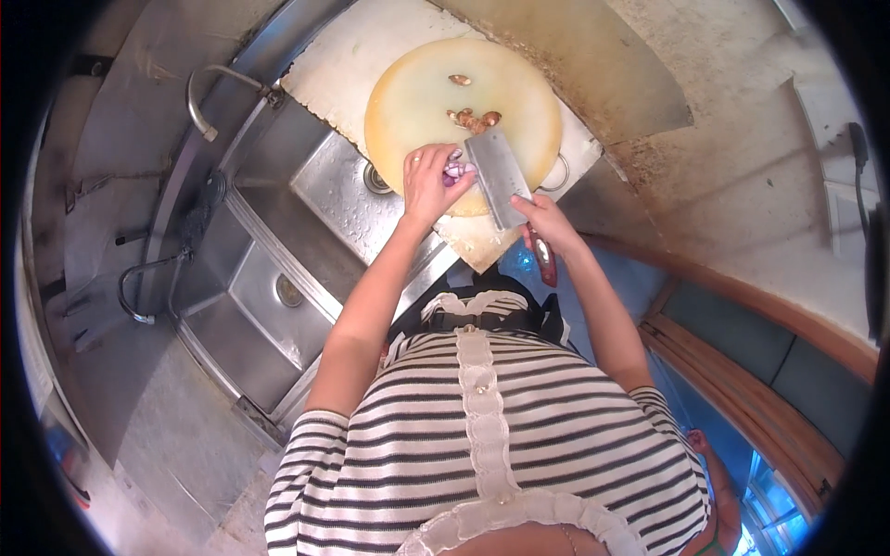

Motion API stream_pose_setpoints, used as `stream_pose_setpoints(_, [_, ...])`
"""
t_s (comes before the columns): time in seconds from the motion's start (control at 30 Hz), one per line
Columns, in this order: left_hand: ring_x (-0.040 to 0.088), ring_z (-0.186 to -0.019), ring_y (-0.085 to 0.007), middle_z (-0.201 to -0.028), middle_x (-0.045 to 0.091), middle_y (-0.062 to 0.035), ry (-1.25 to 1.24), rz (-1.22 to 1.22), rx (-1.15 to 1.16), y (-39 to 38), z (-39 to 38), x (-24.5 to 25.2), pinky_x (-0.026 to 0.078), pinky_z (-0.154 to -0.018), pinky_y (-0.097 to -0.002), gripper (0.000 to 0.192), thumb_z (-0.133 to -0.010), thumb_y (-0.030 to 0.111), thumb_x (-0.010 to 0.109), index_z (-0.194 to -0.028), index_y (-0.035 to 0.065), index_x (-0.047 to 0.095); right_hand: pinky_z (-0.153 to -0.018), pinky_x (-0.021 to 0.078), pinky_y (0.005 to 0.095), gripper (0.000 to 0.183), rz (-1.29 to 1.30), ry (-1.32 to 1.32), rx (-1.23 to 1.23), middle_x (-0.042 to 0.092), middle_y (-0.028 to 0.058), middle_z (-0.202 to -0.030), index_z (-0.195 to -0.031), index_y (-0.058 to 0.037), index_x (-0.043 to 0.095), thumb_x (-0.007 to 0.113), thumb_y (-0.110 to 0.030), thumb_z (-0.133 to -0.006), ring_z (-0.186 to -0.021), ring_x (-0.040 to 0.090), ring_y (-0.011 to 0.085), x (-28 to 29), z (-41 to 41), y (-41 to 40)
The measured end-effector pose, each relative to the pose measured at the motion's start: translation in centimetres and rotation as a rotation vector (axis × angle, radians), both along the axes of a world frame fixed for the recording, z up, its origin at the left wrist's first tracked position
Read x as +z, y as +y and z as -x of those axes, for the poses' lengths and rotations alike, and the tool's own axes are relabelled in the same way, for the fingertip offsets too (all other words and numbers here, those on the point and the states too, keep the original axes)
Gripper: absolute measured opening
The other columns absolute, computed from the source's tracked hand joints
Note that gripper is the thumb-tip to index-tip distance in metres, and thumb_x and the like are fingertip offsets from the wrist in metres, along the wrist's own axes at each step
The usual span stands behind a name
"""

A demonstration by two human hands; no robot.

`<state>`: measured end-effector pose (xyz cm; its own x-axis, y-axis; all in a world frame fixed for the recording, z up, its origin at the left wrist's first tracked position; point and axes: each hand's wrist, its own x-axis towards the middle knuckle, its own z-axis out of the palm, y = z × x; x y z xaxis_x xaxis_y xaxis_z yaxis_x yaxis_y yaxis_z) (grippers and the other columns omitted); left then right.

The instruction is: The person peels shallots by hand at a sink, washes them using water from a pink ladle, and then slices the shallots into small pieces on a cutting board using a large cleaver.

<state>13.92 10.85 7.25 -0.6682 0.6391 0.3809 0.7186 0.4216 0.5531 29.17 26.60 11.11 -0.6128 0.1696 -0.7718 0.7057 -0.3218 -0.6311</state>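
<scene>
A round, yellowish cutting board (pixel 410 90) lies on a pale board over the sink's corner. My left hand (pixel 432 182) curls its fingers round pieces of purple-and-white shallot or onion (pixel 455 172) near the board's front edge. In my right hand (pixel 549 226) is a cleaver (pixel 497 174), held where its dark red handle meets the blade. The broad steel blade lies over the board, right beside the pieces, its far end close to several brown, knobbly roots (pixel 476 121) that look like ginger or turmeric. One small brown piece (pixel 459 80) sits alone farther back.
Two stainless steel sink basins (pixel 261 316) with curved faucets (pixel 198 104) are on the left. A metal ring handle (pixel 558 174) shows beside the board. A stained counter (pixel 730 181) runs along the right, above wood-framed cabinets (pixel 751 410). Another person's arm (pixel 719 479) shows at lower right.
</scene>
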Motion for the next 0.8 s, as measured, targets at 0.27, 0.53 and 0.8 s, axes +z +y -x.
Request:
stream_pose_setpoints(0.27, [0.042,-0.114,-0.0354,-0.123,0.045,-0.0175,-0.226,-0.124,0.315,0.3,-1.1,-2.2,0.034,-0.097,-0.0431,0.055,-0.073,0.028,0.07,-0.119,0.0034,0.052,-0.035,0.0396,0.0284,0.022,0.056,0.148,0.033,0.047,0.0041,-0.053,-0.087,-0.0025,0.051,0.048,-0.024,-0.091,-0.038,0.045,0.0134,-1.1,4.4,-5.7])
stream_pose_setpoints(0.53, [0.055,-0.088,-0.0171,-0.102,0.059,-0.0089,-0.627,-0.693,0.504,0.8,0.3,-1.9,0.044,-0.075,-0.0274,0.024,-0.084,0.013,0.058,-0.104,-0.0005,0.057,-0.044,0.0459,0.0377,0.015,-0.237,0.281,0.175,0.057,0.0144,-0.06,-0.088,0.0021,0.052,0.046,-0.009,-0.08,-0.045,0.056,0.0239,-0.6,6.4,-10.2])
stream_pose_setpoints(0.8, [0.056,-0.083,-0.0126,-0.095,0.059,-0.0039,-1.002,-1.159,0.625,2.3,2.5,2.9,0.046,-0.071,-0.0246,0.027,-0.091,0.027,0.049,-0.101,0.0029,0.058,-0.063,0.0499,0.0463,0.018,-1.027,0.42,0.419,0.061,0.0229,-0.068,-0.084,0.0044,0.052,0.05,-0.013,-0.079,-0.062,0.061,0.038,2.3,6.5,-11.1])
